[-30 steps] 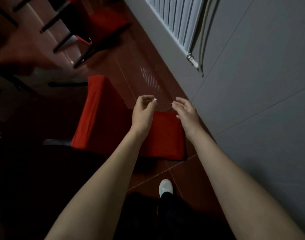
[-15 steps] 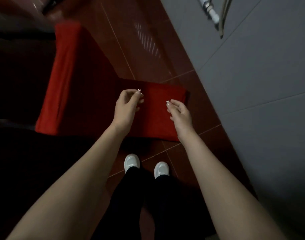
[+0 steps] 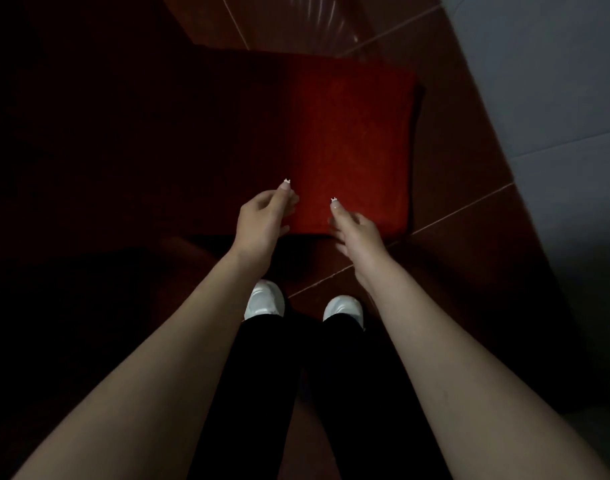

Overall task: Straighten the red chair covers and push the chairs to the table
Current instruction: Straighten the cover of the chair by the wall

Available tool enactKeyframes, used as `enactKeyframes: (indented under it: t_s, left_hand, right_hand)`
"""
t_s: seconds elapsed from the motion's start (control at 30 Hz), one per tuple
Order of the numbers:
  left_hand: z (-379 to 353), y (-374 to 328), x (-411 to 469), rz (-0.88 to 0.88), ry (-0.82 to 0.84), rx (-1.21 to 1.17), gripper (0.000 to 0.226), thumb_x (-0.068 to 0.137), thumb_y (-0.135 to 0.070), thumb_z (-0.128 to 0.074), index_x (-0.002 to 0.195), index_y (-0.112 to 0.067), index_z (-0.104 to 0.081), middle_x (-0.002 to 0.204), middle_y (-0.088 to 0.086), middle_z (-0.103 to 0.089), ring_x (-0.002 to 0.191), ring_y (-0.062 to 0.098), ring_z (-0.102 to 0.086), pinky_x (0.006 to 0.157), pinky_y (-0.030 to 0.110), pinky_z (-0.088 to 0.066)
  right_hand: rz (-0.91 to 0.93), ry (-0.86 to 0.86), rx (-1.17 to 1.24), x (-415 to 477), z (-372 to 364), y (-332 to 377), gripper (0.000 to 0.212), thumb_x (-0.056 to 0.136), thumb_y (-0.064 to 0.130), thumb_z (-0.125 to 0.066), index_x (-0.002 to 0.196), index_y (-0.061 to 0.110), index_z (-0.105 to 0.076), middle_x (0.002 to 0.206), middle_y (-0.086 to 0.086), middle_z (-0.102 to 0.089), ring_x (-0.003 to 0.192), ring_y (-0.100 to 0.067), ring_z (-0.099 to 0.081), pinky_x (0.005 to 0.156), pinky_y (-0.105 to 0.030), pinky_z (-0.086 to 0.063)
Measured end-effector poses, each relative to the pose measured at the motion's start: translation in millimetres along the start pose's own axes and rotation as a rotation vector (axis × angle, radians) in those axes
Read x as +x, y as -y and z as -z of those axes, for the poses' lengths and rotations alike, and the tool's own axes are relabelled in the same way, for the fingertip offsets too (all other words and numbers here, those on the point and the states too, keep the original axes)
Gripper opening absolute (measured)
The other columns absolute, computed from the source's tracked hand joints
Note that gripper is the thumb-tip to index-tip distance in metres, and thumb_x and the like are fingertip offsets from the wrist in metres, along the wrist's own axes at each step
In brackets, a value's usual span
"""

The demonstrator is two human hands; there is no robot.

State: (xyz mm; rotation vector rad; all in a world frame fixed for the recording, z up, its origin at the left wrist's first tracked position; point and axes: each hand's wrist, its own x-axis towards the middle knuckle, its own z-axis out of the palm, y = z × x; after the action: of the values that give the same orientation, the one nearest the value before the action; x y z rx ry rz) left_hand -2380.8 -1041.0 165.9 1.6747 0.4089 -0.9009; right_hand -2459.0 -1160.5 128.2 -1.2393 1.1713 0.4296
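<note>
A chair in a red cover stands right in front of me, its lit part at centre right and the rest lost in darkness to the left. My left hand hovers over the cover's near edge with fingers loosely curled and holds nothing. My right hand hangs beside it, also over the near edge, fingers relaxed and empty. Whether either hand touches the cloth is unclear.
A grey wall runs close along the right. Red-brown floor tiles show between chair and wall. My two white shoes stand just behind the chair. The left side of the view is dark.
The view has tilted down and moved closer to the chair. Both hands have dropped toward the near edge of the red cover. The radiator and far chairs have left the view.
</note>
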Motion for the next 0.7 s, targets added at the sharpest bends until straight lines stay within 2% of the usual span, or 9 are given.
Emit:
enactKeyframes:
  t_s: [0.13,0.2,0.33,0.43,0.53,0.63,0.7]
  left_hand:
    - [-11,58,47,0.112,-0.003,0.020,0.030,0.093,-0.045,-0.049,0.097,-0.019,-0.063,0.106,-0.001,-0.067,0.101,0.009,-0.062,0.091,0.035,-0.050]
    - [-16,87,69,0.202,-0.013,0.030,0.038,0.092,-0.049,-0.050,0.101,-0.015,-0.062,0.107,0.002,-0.067,0.102,0.012,-0.062,0.092,0.037,-0.049]
    - [-23,131,107,0.410,0.000,0.147,0.078,0.079,-0.069,-0.051,0.123,-0.004,-0.055,0.118,0.010,-0.063,0.107,0.020,-0.060,0.093,0.042,-0.049]
    - [-25,155,136,0.559,0.014,0.222,0.103,0.064,-0.081,-0.054,0.132,-0.003,-0.045,0.123,0.015,-0.058,0.108,0.027,-0.057,0.091,0.047,-0.049]
    - [-26,175,166,0.674,0.065,0.169,0.110,0.059,-0.086,-0.052,0.139,-0.012,-0.034,0.130,0.019,-0.050,0.113,0.033,-0.053,0.092,0.052,-0.047]
    - [-27,199,184,0.713,0.075,0.063,0.110,0.056,-0.087,-0.053,0.141,-0.018,-0.034,0.132,0.017,-0.049,0.113,0.030,-0.053,0.092,0.054,-0.046]
    - [-28,213,189,0.679,0.082,-0.013,0.107,0.055,-0.087,-0.054,0.139,-0.022,-0.037,0.129,0.011,-0.053,0.107,0.024,-0.056,0.087,0.052,-0.048]
  right_hand:
    - [-0.198,0.049,0.139,56,-8,-44,0.072,0.084,0.059,-0.056,0.135,0.009,-0.045,0.136,-0.012,-0.051,0.122,-0.023,-0.052,0.095,-0.033,-0.044]
    - [-0.278,0.074,0.223,84,-10,-65,0.080,0.084,0.059,-0.056,0.140,0.004,-0.037,0.142,-0.016,-0.044,0.127,-0.026,-0.048,0.092,-0.033,-0.044]
    - [-0.379,0.059,0.359,135,-16,-101,0.090,0.080,0.057,-0.063,0.144,0.006,-0.026,0.145,-0.022,-0.036,0.131,-0.030,-0.043,0.101,-0.039,-0.041]
    - [-0.418,0.110,0.434,162,-22,-119,0.099,0.067,0.059,-0.072,0.145,0.017,-0.028,0.145,-0.018,-0.038,0.129,-0.028,-0.045,0.094,-0.037,-0.045]
    - [-0.423,0.137,0.521,187,-31,-135,0.110,0.054,0.060,-0.074,0.146,0.019,-0.029,0.149,-0.016,-0.033,0.133,-0.029,-0.040,0.103,-0.041,-0.041]
    - [-0.411,0.084,0.658,210,-39,-145,0.103,0.066,0.053,-0.076,0.146,0.011,-0.026,0.150,-0.020,-0.029,0.137,-0.029,-0.033,0.112,-0.044,-0.031]
    - [-0.394,0.024,0.736,218,-42,-148,0.097,0.070,0.047,-0.076,0.145,0.010,-0.028,0.149,-0.022,-0.031,0.138,-0.030,-0.032,0.111,-0.043,-0.029]
